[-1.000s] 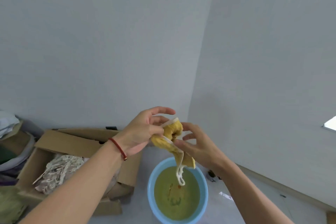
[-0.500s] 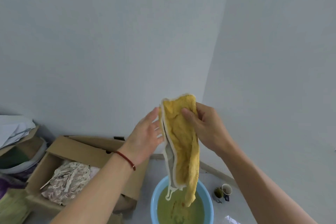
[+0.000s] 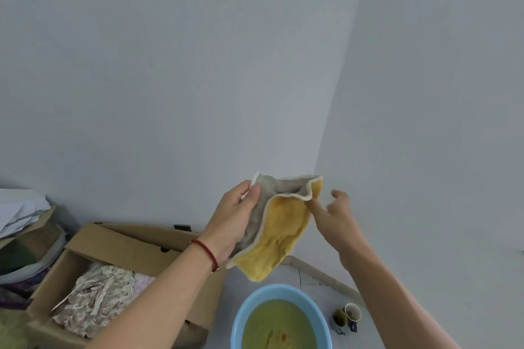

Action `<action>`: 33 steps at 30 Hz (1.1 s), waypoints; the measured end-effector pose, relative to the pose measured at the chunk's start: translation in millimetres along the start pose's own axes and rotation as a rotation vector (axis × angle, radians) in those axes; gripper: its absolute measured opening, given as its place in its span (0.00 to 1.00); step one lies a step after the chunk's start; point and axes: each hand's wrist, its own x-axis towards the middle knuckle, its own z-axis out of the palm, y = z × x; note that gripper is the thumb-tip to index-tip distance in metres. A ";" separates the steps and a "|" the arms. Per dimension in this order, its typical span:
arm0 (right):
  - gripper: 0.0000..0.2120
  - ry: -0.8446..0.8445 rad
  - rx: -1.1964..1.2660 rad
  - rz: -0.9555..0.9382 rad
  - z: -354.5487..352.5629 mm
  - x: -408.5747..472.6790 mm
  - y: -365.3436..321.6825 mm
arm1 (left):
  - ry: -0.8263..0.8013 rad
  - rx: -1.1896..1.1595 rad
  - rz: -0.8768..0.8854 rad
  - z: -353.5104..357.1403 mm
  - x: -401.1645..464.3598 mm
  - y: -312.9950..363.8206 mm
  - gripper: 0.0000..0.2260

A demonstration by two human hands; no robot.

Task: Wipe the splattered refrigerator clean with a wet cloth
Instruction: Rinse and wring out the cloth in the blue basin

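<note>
Cloth (image 3: 279, 231) held up in the air in front of the wall corner, above the basin (image 3: 237, 323); yellow terry side faces the camera, grey side folded over at top and left, white trim along the edges. Lower corner hangs free, clear of the basin.

Left hand (image 3: 231, 224) grips the cloth's left edge, thumb on the front near the top corner, fingers wrapped behind, so closed on the fabric. Red string bracelet (image 3: 208, 253) on that wrist.

Right hand (image 3: 334, 217) at the cloth's right side, index finger and thumb pinching the top right edge where the trim folds, other fingers loose and spread apart from it.

Basin is light blue, on the floor, holds murky green-yellow water with some reddish specks.

Small mug (image 3: 351, 316) on the floor just right of the basin, dark thing beside it, too small to tell.

Open cardboard box (image 3: 119, 244) left of the basin with patterned lace fabric (image 3: 97, 299) inside.

Pile of bags and papers (image 3: 19, 232) at far left, partly cut off.

Fridge not in view
</note>
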 end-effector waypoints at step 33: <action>0.23 -0.402 0.036 0.243 -68.5 25.2 72.2 | -0.077 0.742 -0.192 -76.8 9.1 -59.8 0.19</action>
